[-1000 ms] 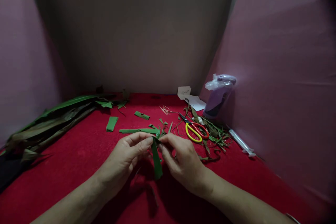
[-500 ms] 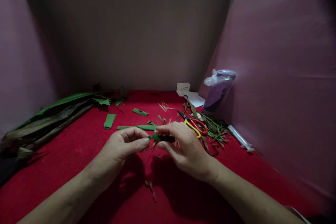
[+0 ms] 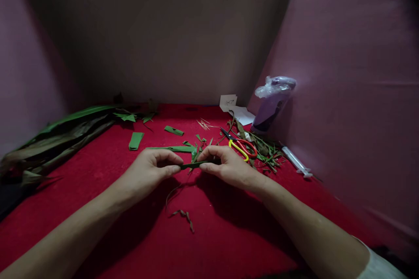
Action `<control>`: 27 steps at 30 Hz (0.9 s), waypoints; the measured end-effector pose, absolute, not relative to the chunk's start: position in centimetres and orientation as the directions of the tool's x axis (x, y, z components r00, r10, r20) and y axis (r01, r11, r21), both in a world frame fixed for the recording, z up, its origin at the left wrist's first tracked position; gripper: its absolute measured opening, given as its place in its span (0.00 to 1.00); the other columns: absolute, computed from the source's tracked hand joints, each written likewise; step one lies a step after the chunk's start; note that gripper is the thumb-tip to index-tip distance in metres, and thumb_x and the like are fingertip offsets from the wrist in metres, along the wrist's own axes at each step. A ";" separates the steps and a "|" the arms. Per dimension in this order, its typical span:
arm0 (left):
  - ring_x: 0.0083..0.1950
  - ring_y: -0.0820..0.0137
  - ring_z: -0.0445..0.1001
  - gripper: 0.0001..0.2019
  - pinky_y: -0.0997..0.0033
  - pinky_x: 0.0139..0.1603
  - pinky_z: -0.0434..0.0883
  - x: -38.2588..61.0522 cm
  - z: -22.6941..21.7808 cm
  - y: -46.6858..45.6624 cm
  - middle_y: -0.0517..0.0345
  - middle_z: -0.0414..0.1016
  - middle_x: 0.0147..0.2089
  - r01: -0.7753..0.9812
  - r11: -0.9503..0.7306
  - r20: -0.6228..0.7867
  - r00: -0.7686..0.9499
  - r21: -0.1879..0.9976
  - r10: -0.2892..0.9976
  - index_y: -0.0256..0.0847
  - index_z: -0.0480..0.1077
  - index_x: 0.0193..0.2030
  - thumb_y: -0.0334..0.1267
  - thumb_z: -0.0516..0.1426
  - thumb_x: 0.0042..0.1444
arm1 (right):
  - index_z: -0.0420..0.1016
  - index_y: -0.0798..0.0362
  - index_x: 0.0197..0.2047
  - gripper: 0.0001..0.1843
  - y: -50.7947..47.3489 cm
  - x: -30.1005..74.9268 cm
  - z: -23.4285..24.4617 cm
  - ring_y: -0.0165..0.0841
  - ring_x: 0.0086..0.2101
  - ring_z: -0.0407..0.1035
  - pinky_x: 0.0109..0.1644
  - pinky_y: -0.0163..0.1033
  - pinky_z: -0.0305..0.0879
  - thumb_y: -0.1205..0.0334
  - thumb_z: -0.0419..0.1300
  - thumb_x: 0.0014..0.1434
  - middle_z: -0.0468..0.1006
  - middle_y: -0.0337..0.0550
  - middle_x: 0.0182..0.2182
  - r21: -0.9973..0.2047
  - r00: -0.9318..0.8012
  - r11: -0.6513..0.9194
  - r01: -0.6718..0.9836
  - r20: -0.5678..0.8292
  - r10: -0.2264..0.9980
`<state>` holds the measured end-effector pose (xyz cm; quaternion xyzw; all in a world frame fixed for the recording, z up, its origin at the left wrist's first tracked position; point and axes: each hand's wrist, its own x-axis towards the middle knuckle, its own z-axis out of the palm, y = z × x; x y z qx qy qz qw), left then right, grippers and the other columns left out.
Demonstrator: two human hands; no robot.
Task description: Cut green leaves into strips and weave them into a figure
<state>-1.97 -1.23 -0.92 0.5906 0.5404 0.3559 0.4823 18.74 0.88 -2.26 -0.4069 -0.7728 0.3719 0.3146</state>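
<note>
Above the middle of the red cloth (image 3: 225, 231), a narrow dark green leaf strip (image 3: 190, 165) stretches between both hands. My left hand (image 3: 157, 168) pinches one end of it between thumb and fingers. At the other end, my right hand (image 3: 222, 163) grips it the same way, its thumb along the near side. Just beyond the fingers lies a longer, lighter green leaf strip (image 3: 170, 149) on the cloth. Small leaf scraps lie behind and between the hands. A curled brown dry shred (image 3: 186, 217) rests on the cloth nearer to me.
Scissors with red and yellow handles (image 3: 242, 148) lie beside a heap of leaf trimmings (image 3: 266, 152). Farther right is a syringe (image 3: 296, 162), near a purple bottle (image 3: 273, 104). Toothpicks (image 3: 205, 125), cut leaf pieces (image 3: 135, 141) and long leaves (image 3: 72, 133) lie farther back and left.
My right hand has turned and closed its fingers on the strip's right end, where they were spread along it before. The strip now lies level between both pinches. The view has shifted slightly.
</note>
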 end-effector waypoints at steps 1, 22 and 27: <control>0.32 0.67 0.73 0.06 0.69 0.35 0.67 -2.0 -1.1 -1.1 0.58 0.79 0.29 0.306 0.044 -0.097 0.159 0.951 0.983 0.41 0.76 0.29 0.36 0.61 0.41 | 0.74 0.54 0.33 0.05 0.9 18.7 -2.5 0.28 0.30 0.66 0.34 0.33 0.60 0.71 0.60 0.52 0.75 0.37 0.29 -0.830 -0.467 0.386 0.402 0.177 0.867; 0.33 0.67 0.73 0.07 0.70 0.35 0.68 -2.0 -3.6 -0.4 0.57 0.78 0.29 0.504 -0.189 0.077 0.234 0.843 0.969 0.39 0.76 0.29 0.32 0.55 0.46 | 0.76 0.53 0.33 0.09 0.5 18.1 -3.2 0.33 0.35 0.68 0.40 0.37 0.61 0.74 0.58 0.51 0.77 0.41 0.32 -0.600 -0.500 0.533 0.596 0.241 0.832; 0.35 0.66 0.74 0.08 0.69 0.38 0.69 -2.1 -3.9 -0.4 0.56 0.79 0.32 0.522 -0.231 0.099 0.267 0.822 0.959 0.40 0.76 0.32 0.32 0.55 0.48 | 0.76 0.53 0.33 0.10 0.5 18.0 -3.3 0.32 0.34 0.67 0.39 0.36 0.60 0.74 0.57 0.50 0.77 0.40 0.31 -0.603 -0.468 0.513 0.611 0.247 0.848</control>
